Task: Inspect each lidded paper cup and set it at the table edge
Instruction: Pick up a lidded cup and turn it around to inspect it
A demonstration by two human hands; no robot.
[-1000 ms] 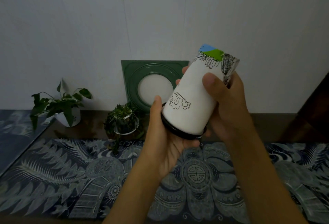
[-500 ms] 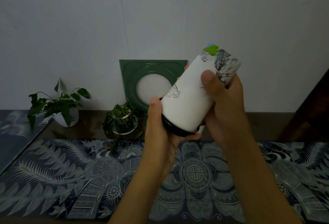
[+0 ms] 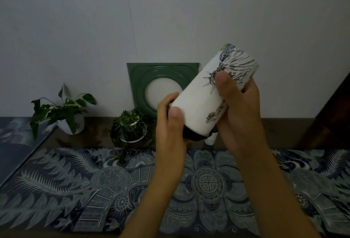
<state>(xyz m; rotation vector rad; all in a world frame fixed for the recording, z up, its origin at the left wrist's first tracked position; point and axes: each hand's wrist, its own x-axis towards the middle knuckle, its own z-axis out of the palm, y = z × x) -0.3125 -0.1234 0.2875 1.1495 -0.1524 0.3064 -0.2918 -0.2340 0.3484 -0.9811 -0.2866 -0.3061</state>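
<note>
Overhead, both hands grip one cup tilted lid-down above the table: left hand low, right hand high.

No readable text or labels

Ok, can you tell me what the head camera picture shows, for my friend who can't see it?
Two hands hold a white paper cup tilted in the air, its black lid pointing down: the left hand grips the lid end, the right hand the printed bottom end. Below lies a blue patterned cloth; two potted plants stand behind.
</note>
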